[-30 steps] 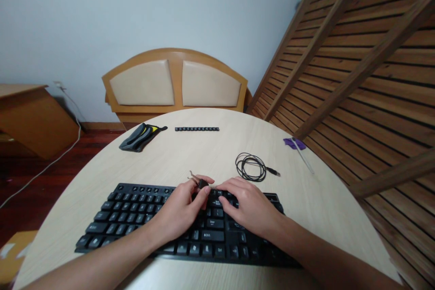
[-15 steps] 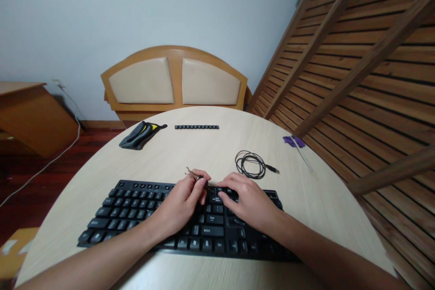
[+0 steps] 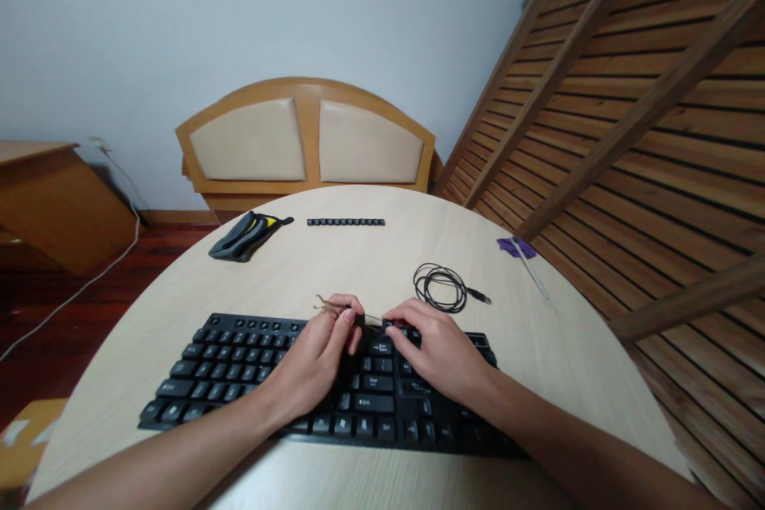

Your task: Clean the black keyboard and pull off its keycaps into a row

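A black keyboard (image 3: 374, 402) lies across the near side of the table under both forearms. My left hand (image 3: 323, 347) is closed above its top edge, around a thin tool (image 3: 326, 304) with two brownish prongs sticking out to the left. A small dark piece shows by the left fingertips, and a thin wire-like part reaches toward the right. My right hand (image 3: 439, 343) rests over the upper right keys, thumb and index finger pinched around a black key (image 3: 388, 324); whether it is loose is unclear. Small light squares show along the keyboard's upper left row.
Beyond the keyboard, a row of small black keycaps (image 3: 345, 221) lies on the round table (image 3: 179, 287). A grey, black and yellow pouch (image 3: 248, 237) is left of it. A coiled black USB cable (image 3: 442, 288) and a purple item with a pale stick (image 3: 519, 248) lie right.
My left hand has shifted slightly left and up, its tool moving with it. The right hand has risen a little, and the gap between the hands has grown.
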`<state>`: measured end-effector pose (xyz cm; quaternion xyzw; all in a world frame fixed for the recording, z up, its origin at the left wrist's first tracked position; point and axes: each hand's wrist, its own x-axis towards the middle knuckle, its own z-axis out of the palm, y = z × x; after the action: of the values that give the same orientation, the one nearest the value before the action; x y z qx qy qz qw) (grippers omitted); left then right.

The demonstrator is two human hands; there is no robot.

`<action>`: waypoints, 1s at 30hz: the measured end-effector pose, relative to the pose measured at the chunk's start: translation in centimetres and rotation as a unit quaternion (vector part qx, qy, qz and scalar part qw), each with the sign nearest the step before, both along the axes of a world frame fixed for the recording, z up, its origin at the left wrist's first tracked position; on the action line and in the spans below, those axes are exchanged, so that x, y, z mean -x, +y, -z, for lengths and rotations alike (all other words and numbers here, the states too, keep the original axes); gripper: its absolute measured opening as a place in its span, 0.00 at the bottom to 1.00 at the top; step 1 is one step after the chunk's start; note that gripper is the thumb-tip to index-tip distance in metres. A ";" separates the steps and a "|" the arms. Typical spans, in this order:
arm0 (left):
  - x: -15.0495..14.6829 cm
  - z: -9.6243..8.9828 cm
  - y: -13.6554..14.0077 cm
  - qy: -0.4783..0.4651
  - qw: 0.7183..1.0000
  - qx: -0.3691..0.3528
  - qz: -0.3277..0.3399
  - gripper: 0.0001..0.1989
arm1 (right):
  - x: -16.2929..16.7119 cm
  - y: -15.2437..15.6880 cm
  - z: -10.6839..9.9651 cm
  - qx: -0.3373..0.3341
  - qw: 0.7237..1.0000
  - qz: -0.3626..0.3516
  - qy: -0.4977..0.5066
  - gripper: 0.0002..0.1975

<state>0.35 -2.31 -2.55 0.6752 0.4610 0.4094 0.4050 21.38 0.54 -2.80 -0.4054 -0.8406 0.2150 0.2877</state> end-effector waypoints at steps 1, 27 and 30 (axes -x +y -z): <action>0.0 0.0 0.0 -0.010 1.000 -0.001 -0.012 0.16 | 0.0 0.0 0.0 0.001 1.000 0.008 0.011 0.09; -0.2 0.5 0.7 0.002 0.999 0.005 -0.050 0.17 | 0.6 12.5 -3.5 -0.078 0.970 0.172 -0.153 0.11; -0.2 0.3 0.7 0.008 0.999 0.009 -0.047 0.18 | 1.8 16.3 -4.5 -0.072 0.960 0.217 -0.163 0.12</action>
<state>0.55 -1.63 -2.81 0.6522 0.4996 0.4181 0.3876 19.55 16.84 1.65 -0.5858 -0.7813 0.0168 0.2148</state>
